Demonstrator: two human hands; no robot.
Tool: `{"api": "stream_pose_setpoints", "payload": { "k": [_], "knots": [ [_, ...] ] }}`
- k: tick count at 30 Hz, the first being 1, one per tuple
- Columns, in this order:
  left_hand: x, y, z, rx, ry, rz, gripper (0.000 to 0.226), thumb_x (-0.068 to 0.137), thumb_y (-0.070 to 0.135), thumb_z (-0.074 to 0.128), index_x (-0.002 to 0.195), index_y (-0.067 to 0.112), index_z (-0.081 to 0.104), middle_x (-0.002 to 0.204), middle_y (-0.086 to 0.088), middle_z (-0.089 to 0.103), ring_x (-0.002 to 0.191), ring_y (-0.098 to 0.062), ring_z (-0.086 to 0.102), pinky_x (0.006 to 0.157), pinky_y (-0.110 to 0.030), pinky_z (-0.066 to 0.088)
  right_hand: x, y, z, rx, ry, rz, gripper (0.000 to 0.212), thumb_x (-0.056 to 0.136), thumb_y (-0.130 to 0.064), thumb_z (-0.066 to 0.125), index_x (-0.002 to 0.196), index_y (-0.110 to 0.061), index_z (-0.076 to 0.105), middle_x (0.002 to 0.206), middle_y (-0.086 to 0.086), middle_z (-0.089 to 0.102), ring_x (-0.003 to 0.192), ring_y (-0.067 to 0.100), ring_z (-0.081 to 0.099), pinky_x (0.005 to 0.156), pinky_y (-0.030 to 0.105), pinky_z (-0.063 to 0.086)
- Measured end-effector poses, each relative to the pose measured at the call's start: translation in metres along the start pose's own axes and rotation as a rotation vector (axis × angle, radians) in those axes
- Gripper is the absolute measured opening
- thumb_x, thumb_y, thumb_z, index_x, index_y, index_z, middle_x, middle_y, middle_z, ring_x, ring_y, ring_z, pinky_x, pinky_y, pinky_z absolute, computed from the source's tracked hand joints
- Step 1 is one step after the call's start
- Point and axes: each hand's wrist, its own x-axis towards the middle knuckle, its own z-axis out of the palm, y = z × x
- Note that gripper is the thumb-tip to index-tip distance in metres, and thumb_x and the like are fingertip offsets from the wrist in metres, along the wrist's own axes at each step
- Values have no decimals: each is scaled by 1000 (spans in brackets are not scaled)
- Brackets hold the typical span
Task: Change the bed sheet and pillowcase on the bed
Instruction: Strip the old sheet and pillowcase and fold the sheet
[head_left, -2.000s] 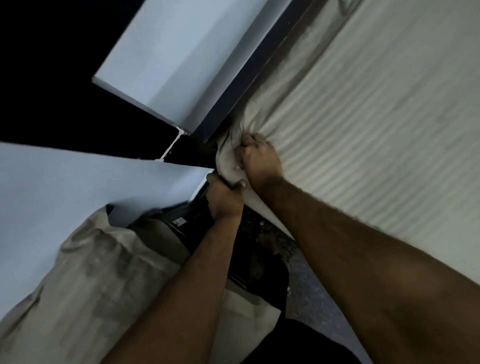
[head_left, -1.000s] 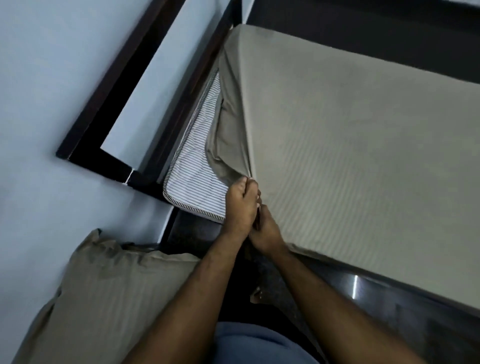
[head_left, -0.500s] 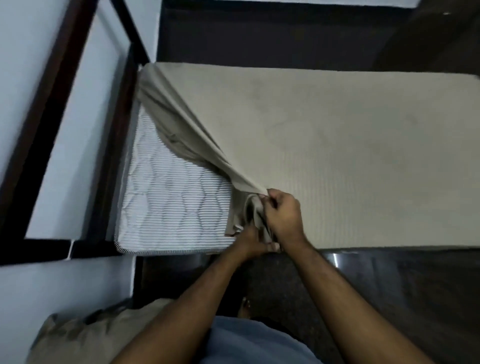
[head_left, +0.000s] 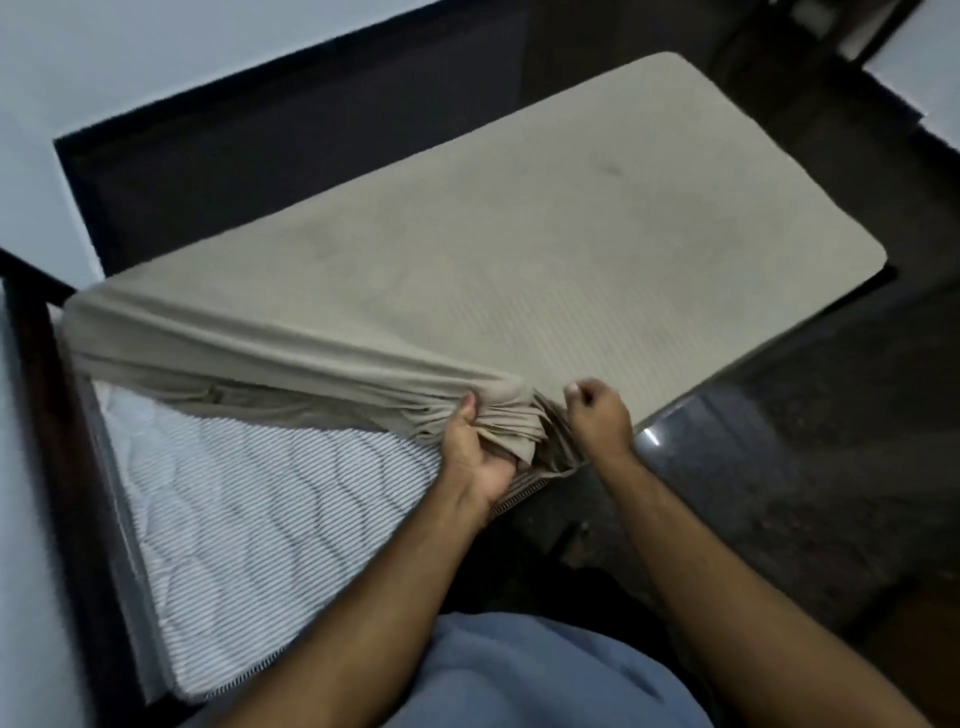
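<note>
Matt beige ribbed cloth sheet (head_left: 519, 249), quilted striped fabric mattress (head_left: 249, 509), dark glossy wooden bed frame (head_left: 685, 436).

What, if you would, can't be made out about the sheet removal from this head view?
- Right hand: fingers curl at the bunched beige sheet, but their tips face away, so the grip is unclear.
- Left hand: fingertips buried in the gathered folds.
- The sheet's far corners: whether they are tucked under is hidden by the mattress edge.
- Pillow and fresh linen: outside the frame.
- Mattress near corner: cut off by the person's blue clothing.
</note>
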Motion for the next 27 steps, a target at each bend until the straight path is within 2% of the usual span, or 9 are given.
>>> {"api": "stream_pose_setpoints", "payload": {
  "k": [3,7,9,12,16,18,21,24,27],
  "knots": [
    [4,8,31,-144,-111,78,57,98,53,47,124,6,65,125,-20,66,117,-37,62,105,-52,46,16,56,11,87,-195,462,54,100,-47,54,126,0,62,122,21,67,114,35,64,93,38,52],
    [2,6,73,-182,-212,236,53,98,55,48,113,10,70,111,-12,72,104,-29,68,108,-46,43,22,58,3,908,-567,884,67,95,-69,45,112,-5,54,105,21,66,100,34,67,73,40,60],
    [0,4,87,-194,-225,320,52,99,54,47,103,10,73,100,-9,76,94,-25,72,102,-43,48,41,41,-13,1156,-500,827,55,101,-60,43,110,-7,57,86,20,71,77,27,72,58,32,60],
    [-7,8,101,-184,-250,401,48,97,52,50,103,11,76,112,-8,74,109,-26,69,107,-47,46,74,15,-44,1306,-191,742,20,105,-32,52,96,-15,57,79,7,60,40,7,59,33,15,40],
    [-9,-3,114,-140,-324,382,35,88,40,74,102,8,78,111,-10,75,106,-21,71,94,-46,58,105,1,-90,1527,54,697,14,105,-22,52,100,-12,60,79,4,69,67,14,60,36,15,41],
    [-2,-22,125,-7,-328,265,81,66,41,92,130,0,64,131,-16,66,111,-25,68,92,-45,58,111,2,-107,1625,80,667,17,106,-22,51,97,-10,60,65,3,72,67,18,66,39,22,49],
    [-7,-61,147,395,-318,102,71,77,59,68,126,9,64,115,-14,70,84,-20,71,60,-28,55,95,-11,-134,1586,-2,513,26,98,-24,64,111,-3,57,95,16,73,79,30,72,56,43,60],
    [-22,-90,163,707,-407,1,70,78,75,47,114,21,72,106,-4,76,92,-15,69,79,-33,47,45,-43,-165,1378,24,209,10,99,-12,63,96,-14,54,82,13,67,69,25,66,60,38,57],
    [-34,-95,181,631,-527,-59,78,84,81,36,111,20,77,116,-9,74,99,-21,70,87,-38,53,2,-63,-189,1172,22,-136,15,97,-9,65,89,-14,55,75,5,62,67,15,60,58,25,50]
  ]
}}
